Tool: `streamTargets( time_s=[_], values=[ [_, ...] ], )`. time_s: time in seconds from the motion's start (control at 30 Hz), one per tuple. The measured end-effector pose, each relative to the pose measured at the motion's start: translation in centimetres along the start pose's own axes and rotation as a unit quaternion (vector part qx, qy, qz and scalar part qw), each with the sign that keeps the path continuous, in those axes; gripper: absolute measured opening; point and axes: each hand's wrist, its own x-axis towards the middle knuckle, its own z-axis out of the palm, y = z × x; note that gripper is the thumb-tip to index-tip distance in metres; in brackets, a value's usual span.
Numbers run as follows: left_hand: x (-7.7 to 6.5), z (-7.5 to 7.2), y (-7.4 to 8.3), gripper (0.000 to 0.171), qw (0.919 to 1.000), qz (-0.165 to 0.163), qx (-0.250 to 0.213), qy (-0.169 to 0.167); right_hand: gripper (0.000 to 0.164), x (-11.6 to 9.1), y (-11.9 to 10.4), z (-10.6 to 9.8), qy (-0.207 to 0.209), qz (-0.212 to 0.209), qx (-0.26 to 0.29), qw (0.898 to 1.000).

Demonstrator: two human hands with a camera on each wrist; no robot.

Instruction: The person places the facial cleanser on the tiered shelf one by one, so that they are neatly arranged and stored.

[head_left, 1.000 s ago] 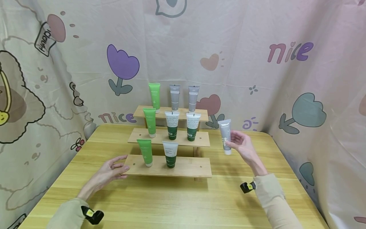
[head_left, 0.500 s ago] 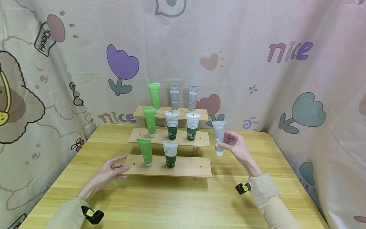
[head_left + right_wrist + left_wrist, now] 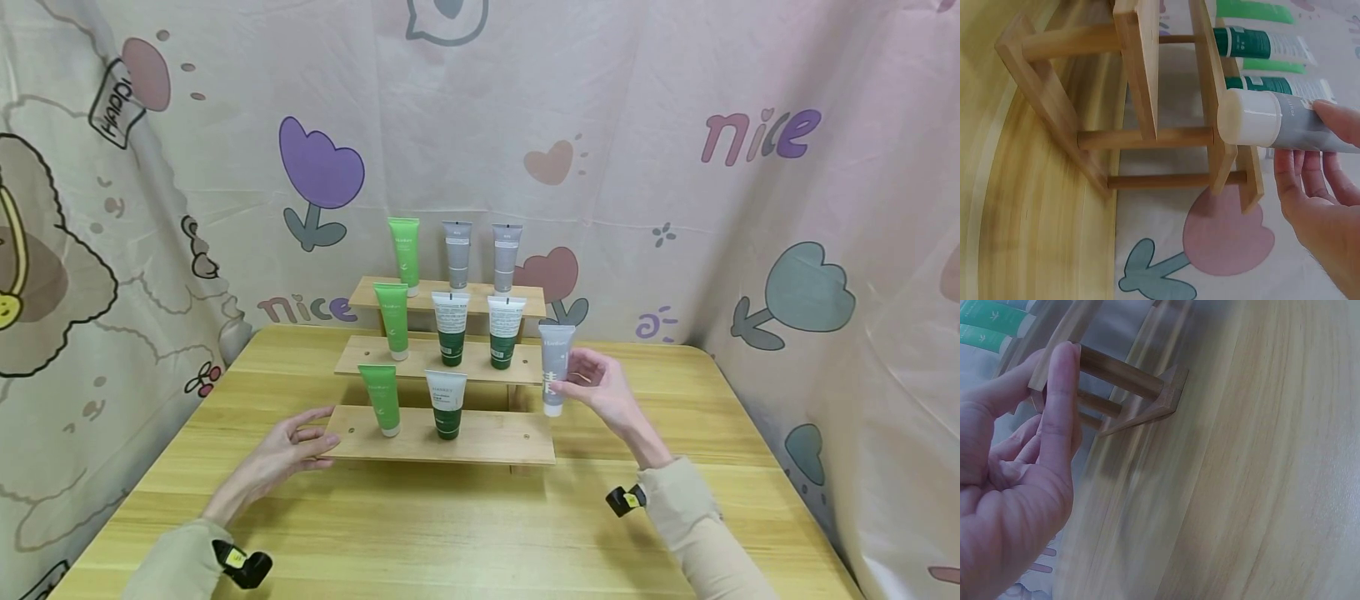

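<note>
My right hand point(image 3: 606, 393) pinches a grey squeeze tube point(image 3: 555, 367) between thumb and fingers, its white cap point(image 3: 1254, 117) pointing down. The tube is in the air at the right end of the bottom board point(image 3: 487, 433) of a three-tier wooden display stand point(image 3: 1141, 139). My left hand point(image 3: 296, 442) grips the left end of that board, fingers point(image 3: 1060, 406) at its edge in the left wrist view. On the bottom board stand a green tube point(image 3: 382, 400) and a white-and-dark-green tube point(image 3: 447, 404), both cap down.
The middle tier holds a green tube point(image 3: 393, 321) and two white-and-dark-green tubes point(image 3: 452, 329). Up on the top tier stand a green tube point(image 3: 406, 254) and two grey tubes point(image 3: 458, 254). The stand is on a wooden table point(image 3: 465, 533) before a patterned curtain point(image 3: 637, 192).
My right hand has carried the grey tube leftward and slightly down, from right of the stand to the bottom board's right end. The left hand has stayed in place.
</note>
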Motion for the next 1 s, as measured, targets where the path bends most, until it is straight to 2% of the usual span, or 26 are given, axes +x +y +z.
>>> streamTargets(
  time_s=[0.6, 1.0],
  values=[
    [0.0, 0.0, 0.0, 0.078, 1.0000, 0.002, -0.004, -0.002, 0.058, 0.1, -0.1, 2.6, -0.042, -0.014, 0.038, 0.998],
    [0.0, 0.0, 0.0, 0.078, 1.0000, 0.000, 0.001, -0.004, 0.052, 0.2, 0.0, 4.2, -0.056, -0.006, 0.007, 0.998]
  ],
)
